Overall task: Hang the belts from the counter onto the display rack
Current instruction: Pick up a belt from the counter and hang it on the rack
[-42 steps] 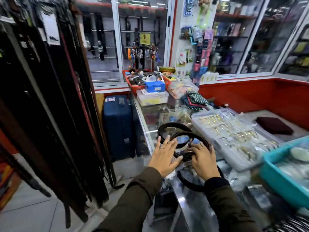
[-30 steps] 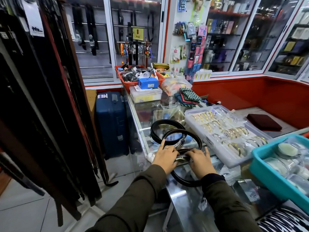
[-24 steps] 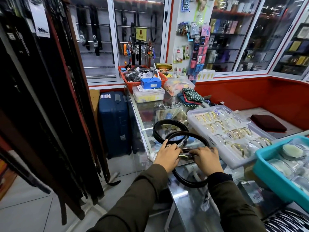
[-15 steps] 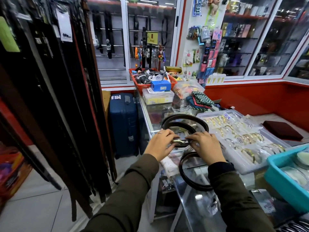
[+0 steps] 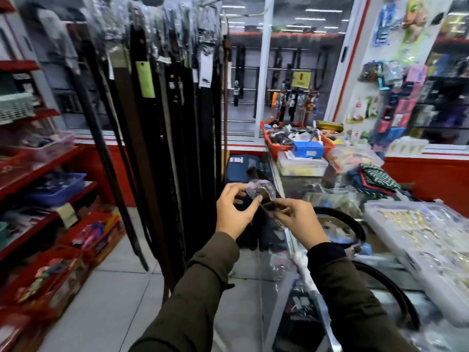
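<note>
My left hand [image 5: 234, 210] and my right hand [image 5: 298, 219] hold the plastic-wrapped buckle end of a dark belt [image 5: 264, 196] between them, raised above the counter's left edge. The rest of that strap is hidden behind my hands. Two more dark belts stay coiled on the glass counter [image 5: 289, 189]: one loop [image 5: 355, 224] just right of my right hand, another [image 5: 396, 295] nearer me. The display rack [image 5: 177, 102] stands left of my hands, full of long black and brown belts hanging to the floor.
A clear tray of gold bangles [image 5: 416, 229] lies at the counter's right. A red basket [image 5: 327, 146], a blue box [image 5: 307, 148] and folded cloth [image 5: 375, 179] sit farther back. A blue suitcase [image 5: 241, 168] stands beside the counter. Red shelves [image 5: 38, 174] line the left; tiled floor lies below.
Both hands have lifted one belt's buckle end off the counter and carried it left towards the rack. My view has turned left, bringing the hanging belts to the middle.
</note>
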`<action>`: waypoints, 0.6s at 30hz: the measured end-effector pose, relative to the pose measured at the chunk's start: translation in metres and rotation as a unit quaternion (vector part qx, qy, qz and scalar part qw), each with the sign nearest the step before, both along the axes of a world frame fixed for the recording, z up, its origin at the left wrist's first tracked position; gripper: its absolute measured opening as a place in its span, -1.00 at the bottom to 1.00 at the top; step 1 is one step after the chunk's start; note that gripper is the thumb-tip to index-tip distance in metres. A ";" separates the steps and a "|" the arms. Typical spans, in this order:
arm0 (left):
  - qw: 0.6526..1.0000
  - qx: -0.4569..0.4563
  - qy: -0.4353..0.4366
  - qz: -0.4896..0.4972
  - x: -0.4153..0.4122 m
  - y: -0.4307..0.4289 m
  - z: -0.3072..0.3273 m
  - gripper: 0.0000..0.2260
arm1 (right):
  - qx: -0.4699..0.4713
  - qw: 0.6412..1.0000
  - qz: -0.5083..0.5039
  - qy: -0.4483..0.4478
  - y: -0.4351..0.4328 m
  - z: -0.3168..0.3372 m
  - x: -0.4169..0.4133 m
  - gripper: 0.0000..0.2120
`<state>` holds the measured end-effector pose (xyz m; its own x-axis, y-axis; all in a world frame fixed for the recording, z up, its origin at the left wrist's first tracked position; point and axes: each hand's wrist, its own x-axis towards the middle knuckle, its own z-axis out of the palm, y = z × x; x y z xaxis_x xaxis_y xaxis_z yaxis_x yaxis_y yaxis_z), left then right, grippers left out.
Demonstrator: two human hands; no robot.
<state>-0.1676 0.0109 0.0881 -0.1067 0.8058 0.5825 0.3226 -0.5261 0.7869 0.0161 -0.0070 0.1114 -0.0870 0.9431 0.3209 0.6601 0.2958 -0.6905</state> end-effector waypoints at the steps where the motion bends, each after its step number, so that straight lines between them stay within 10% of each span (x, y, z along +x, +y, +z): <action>1: 0.999 -0.030 -0.039 -0.010 -0.006 -0.001 0.002 -0.87 | 0.001 1.000 0.016 0.013 0.002 0.000 -0.008 -0.70; 18: 0.977 -0.042 -0.204 -0.048 -0.093 -0.011 0.075 -0.87 | 0.012 0.956 0.183 0.227 0.013 0.056 -0.102 -0.72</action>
